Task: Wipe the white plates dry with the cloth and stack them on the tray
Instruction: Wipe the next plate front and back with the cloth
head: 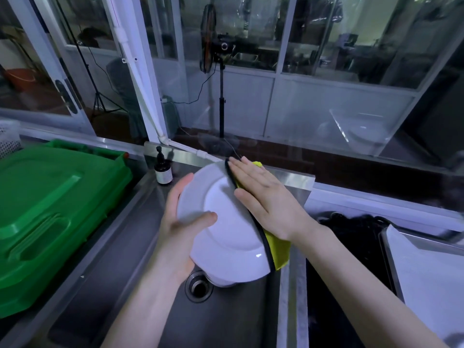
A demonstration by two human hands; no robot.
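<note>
Wiping step: left hand (180, 222) grips the round white ceramic plate (226, 237) by its left rim, thumb on the face and fingers curled behind, holding it tilted over the stainless steel sink (150, 285). Best to keep that grip firm and sweep the cloth across the whole face and rim, since wet glaze probably slips. Right hand (266, 199) is flat, fingers straight, pressing the yellow black-edged microfibre cloth (278, 252) onto the plate's right edge; another white plate (222, 282) sits below near the drain, and the shallow metal tray (388, 257) is well apart on the right.
</note>
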